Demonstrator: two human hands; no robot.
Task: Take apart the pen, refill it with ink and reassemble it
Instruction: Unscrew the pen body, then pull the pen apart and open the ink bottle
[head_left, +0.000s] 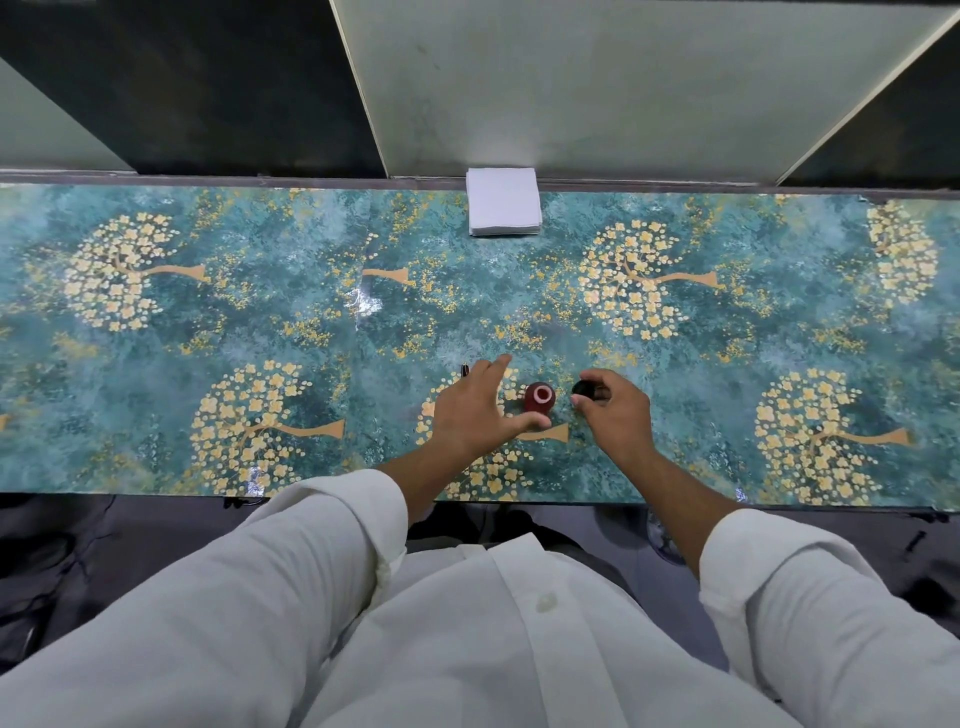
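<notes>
A small dark red ink bottle (539, 399) stands uncapped on the table, its round mouth showing. My right hand (615, 413) is just right of it and pinches the bottle's black cap (584, 388) in its fingertips. My left hand (475, 410) lies to the bottle's left with straight, spread fingers, the thumb stretched toward the bottle's base. Only the dark tip of the pen (465, 370) shows past the left hand's fingers; the hand hides the rest.
A stack of white paper napkins (503, 209) sits at the far edge of the table (208, 322), which has a teal cover with gold trees. Glass partitions rise behind it. My white sleeves fill the near foreground.
</notes>
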